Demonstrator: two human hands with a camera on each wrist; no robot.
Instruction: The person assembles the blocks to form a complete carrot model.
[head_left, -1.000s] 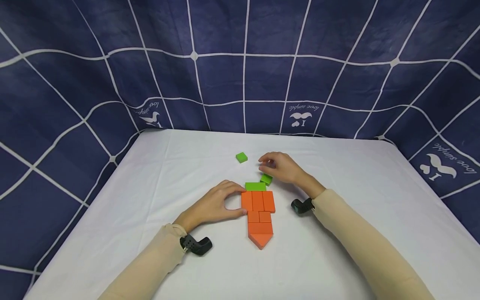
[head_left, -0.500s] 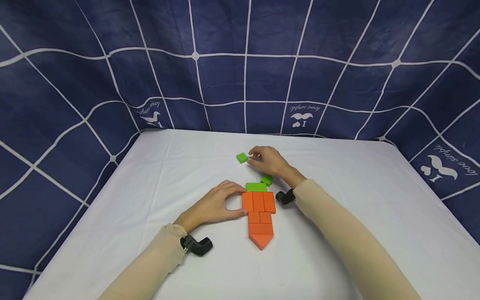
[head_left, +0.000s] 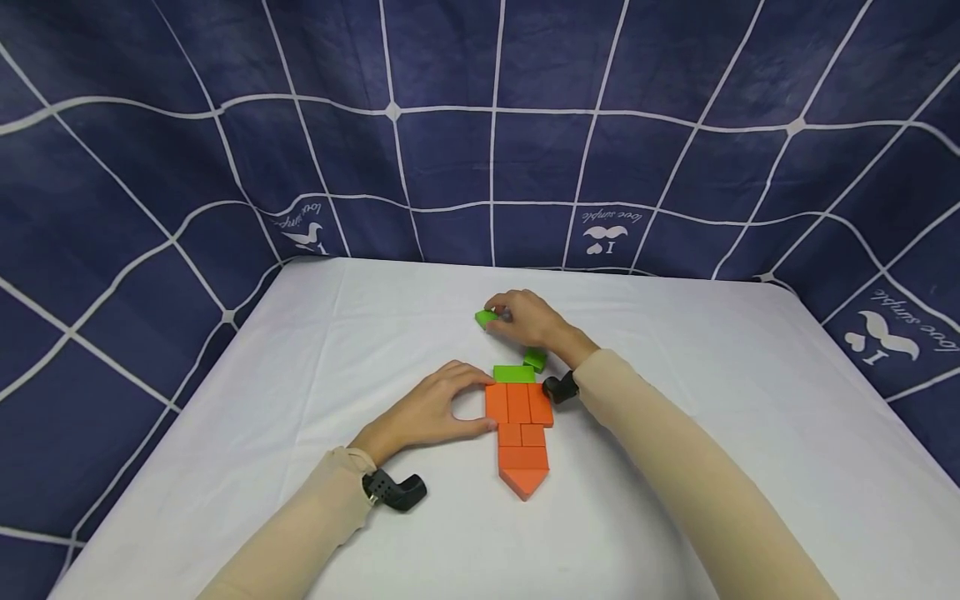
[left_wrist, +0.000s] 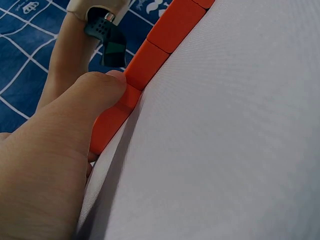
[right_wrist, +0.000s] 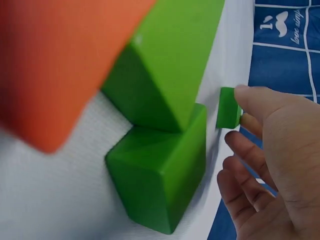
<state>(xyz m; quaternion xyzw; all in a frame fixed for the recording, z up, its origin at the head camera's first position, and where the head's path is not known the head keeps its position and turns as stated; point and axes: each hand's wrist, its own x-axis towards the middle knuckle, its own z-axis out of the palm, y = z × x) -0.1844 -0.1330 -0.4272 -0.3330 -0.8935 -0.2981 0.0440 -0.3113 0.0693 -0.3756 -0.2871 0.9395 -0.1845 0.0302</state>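
Note:
An arrow-like figure of orange blocks (head_left: 522, 457) lies flat on the table, pointing toward me. My left hand (head_left: 431, 408) has its thumb and forefinger at two corners of the leftmost orange block (head_left: 497, 403), pinching it along its length. A green rectangular block (head_left: 514, 374) lies against the figure's far end. Touching its right corner is a small green block (right_wrist: 155, 170), turned askew. Beyond them, my right hand (head_left: 528, 319) pinches another small green block (head_left: 483, 318) between thumb and forefinger; that block appears to rest on the cloth.
White cloth (head_left: 360, 317) covers the table. A dark blue curtain (head_left: 435, 158) with white grid lines hangs at the back and sides. Black wrist cameras (head_left: 401, 493) sit beneath both wrists, the right one close to the figure's right edge.
My right hand has moved left and slightly away from me, to the far green block, and its fingertips have closed on it. The left hand has stayed in place.

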